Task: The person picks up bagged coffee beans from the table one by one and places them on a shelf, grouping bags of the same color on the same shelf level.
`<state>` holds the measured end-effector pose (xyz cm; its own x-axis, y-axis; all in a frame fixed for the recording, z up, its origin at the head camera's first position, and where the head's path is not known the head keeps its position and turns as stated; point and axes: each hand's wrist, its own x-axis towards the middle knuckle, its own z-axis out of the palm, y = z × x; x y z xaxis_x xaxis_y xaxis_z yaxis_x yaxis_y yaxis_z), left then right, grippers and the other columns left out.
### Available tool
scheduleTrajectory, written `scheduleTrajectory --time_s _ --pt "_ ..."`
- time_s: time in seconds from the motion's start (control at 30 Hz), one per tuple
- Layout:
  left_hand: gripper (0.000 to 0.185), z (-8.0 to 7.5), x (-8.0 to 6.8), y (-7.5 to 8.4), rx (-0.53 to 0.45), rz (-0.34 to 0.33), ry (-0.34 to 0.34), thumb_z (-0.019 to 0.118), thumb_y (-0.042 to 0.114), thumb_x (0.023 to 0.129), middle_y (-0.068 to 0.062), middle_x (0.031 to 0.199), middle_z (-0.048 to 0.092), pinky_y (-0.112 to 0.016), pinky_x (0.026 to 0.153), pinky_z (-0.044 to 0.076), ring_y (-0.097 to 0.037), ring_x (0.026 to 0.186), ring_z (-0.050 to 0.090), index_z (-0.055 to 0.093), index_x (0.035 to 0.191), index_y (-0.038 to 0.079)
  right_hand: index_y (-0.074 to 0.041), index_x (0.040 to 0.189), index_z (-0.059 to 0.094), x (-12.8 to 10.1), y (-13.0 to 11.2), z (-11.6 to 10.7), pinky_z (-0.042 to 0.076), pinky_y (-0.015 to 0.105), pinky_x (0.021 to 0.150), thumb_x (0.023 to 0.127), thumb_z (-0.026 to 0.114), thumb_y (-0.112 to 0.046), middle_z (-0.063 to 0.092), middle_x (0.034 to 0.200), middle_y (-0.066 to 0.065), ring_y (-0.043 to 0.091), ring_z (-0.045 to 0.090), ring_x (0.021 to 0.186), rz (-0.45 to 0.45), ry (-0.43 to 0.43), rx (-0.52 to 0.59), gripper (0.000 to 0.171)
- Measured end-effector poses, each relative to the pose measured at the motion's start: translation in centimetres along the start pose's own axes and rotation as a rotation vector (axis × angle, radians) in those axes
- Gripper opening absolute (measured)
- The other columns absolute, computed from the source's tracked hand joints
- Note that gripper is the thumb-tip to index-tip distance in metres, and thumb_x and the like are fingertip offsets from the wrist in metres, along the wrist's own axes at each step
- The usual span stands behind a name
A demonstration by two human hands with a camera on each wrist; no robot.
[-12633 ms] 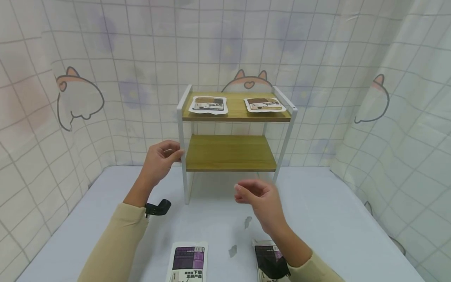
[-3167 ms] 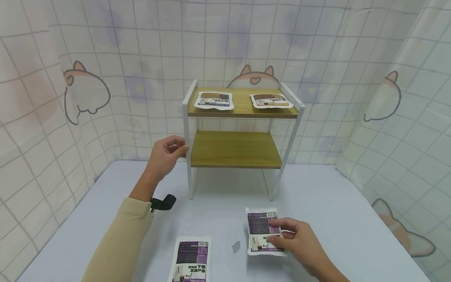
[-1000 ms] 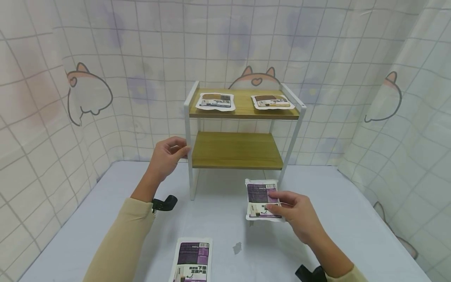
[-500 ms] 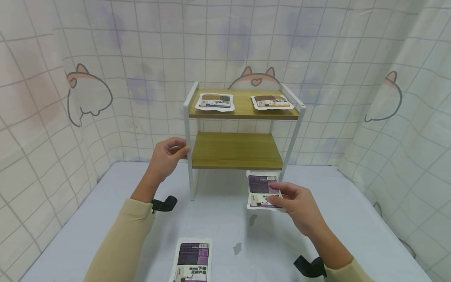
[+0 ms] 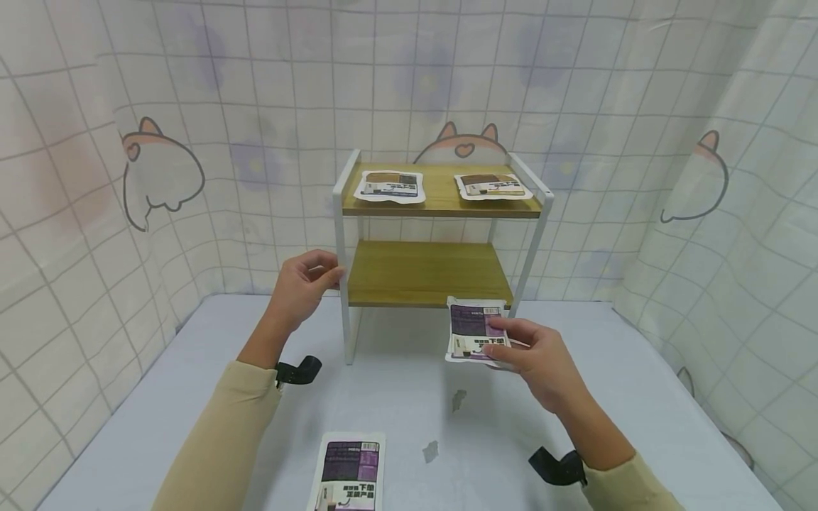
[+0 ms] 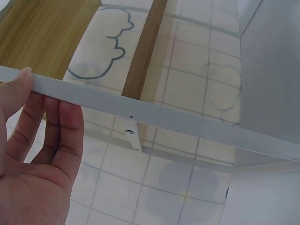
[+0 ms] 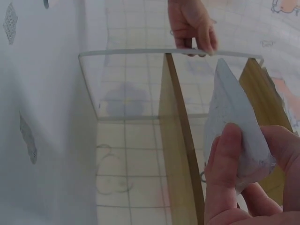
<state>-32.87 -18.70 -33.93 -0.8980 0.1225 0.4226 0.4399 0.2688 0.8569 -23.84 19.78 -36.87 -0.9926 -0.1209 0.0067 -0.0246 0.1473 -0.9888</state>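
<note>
My right hand (image 5: 540, 362) pinches a flat white packet (image 5: 471, 330) with a purple and black label by its right side. The packet hangs in the air just in front of the lower wooden shelf (image 5: 424, 273), overlapping its front right edge in the head view. In the right wrist view the packet (image 7: 232, 122) shows its plain white back, with fingers on both faces. My left hand (image 5: 300, 287) grips the white left front post of the two-tier rack (image 5: 441, 211). Up close, the left wrist view has thumb and fingers on either side of that white bar (image 6: 103, 97).
Two similar packets, a left one (image 5: 390, 187) and a right one (image 5: 492, 186), lie on the top shelf. Another purple-labelled packet (image 5: 348, 472) lies on the white table at the front. Grey patches (image 5: 431, 451) mark the tabletop. A patterned curtain (image 5: 268, 92) surrounds the table.
My right hand, empty in the oldest frame, has taken the right purple packet off the table and raised it forward to the lower shelf's edge. The left hand keeps its hold on the post.
</note>
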Motion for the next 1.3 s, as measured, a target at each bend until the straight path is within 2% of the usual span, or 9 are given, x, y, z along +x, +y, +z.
scheduleTrajectory --time_s 0.57,0.9,1.3 --pt "0.020 0.1 0.1 0.0 0.001 -0.001 0.007 0.070 0.016 0.098 -0.009 0.102 0.064 -0.022 0.083 0.060 -0.014 0.096 0.071 0.069 0.110 0.000 -0.004 0.147 0.054 1.5 -0.3 -0.4 0.060 0.028 0.091 0.094 0.075 -0.012 0.047 0.150 0.020 0.028 0.062 0.116 -0.008 0.009 0.018 0.058" --pt "0.020 0.1 0.1 0.0 0.002 -0.005 0.007 0.070 0.016 0.099 -0.011 0.104 0.064 -0.022 0.083 0.060 -0.016 0.097 0.070 0.069 0.110 0.000 -0.006 0.146 0.056 2.2 -0.3 -0.6 0.059 0.027 0.094 0.094 0.075 -0.016 0.047 0.152 0.017 0.034 0.058 0.124 0.003 0.018 0.030 0.056" --pt "0.018 0.1 0.0 -0.1 0.010 0.010 0.016 0.070 0.016 0.099 -0.004 0.100 0.065 -0.022 0.083 0.060 -0.013 0.095 0.071 0.070 0.110 0.002 -0.001 0.145 0.056 2.9 -0.6 -0.8 0.059 0.026 0.093 0.095 0.073 -0.013 0.049 0.151 0.019 0.033 0.058 0.123 -0.002 0.005 0.048 0.054"
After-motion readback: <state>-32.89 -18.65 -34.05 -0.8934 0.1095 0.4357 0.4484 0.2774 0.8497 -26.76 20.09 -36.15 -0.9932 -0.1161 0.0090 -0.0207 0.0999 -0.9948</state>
